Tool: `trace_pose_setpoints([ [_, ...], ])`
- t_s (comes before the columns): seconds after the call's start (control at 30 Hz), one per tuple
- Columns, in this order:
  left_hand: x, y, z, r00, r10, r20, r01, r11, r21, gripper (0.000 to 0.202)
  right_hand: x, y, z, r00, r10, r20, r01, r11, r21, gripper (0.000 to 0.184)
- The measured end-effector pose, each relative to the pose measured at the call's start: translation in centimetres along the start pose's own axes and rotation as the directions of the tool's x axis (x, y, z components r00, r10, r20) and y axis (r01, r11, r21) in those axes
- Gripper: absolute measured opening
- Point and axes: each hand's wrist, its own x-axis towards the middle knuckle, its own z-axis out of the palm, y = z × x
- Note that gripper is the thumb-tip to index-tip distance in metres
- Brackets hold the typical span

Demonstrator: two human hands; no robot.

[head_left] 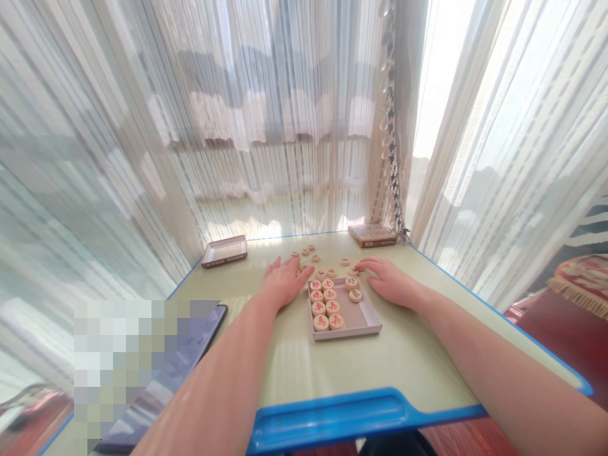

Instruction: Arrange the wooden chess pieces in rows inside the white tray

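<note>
A shallow cardboard box tray [354, 316] lies in the middle of the table. Two columns of red-marked Chinese chess pieces [333, 307] fill its left side, and two dark-marked pieces [355, 296] sit toward its upper right. My left hand [285, 282] rests at the tray's left, fingers spread over the table, its thumb near loose pieces [304, 268] that it partly hides. On the other side, my right hand [392, 283] is stretched out, with fingertips at or just beside a dark-marked piece [354, 272] behind the tray. Whether they touch it I cannot tell.
More loose pieces [316, 258] lie behind the tray. A box lid [225, 251] is at the back left, a flat box [372, 235] at the back right. A tablet [175, 373] lies at the left. The table has a blue rim [332, 418]; curtains [285, 126] hang behind.
</note>
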Motion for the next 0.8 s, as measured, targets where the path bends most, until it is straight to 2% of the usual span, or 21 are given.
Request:
trace_pose_setpoints([
  [0.1,-0.5,1.2,-0.3,0.998,0.061,-0.035,-0.061,0.998,-0.005,0.065,0.1,0.1,0.0,1.0,-0.017,-0.009,0.017,1.0,-0.001,0.041],
  [0.17,-0.8,2.2,-0.5,0.981,0.178,-0.076,-0.18,0.984,-0.011,0.06,0.2,0.1,0.1,1.0,-0.023,-0.012,0.023,1.0,-0.007,0.041],
  [0.23,-0.9,3.0,-0.5,0.97,0.234,-0.072,-0.235,0.972,-0.004,0.059,0.2,0.2,0.1,1.0,-0.022,-0.013,0.022,1.0,-0.011,0.04],
  [0.33,-0.6,3.3,-0.2,0.982,0.187,0.009,-0.187,0.982,0.011,0.061,0.3,0.3,0.3,1.0,-0.018,-0.016,0.018,1.0,0.004,0.041],
  [0.5,0.2,2.2,0.1,0.996,0.078,0.052,-0.077,0.997,-0.015,0.055,0.2,0.3,0.3,1.0,-0.005,-0.011,0.006,1.0,0.021,0.042],
  [0.8,0.2,2.4,0.3,0.99,0.104,0.1,-0.098,0.993,-0.068,0.055,0.3,0.3,0.3,1.0,0.0,-0.007,0.001,1.0,0.031,0.041],
])
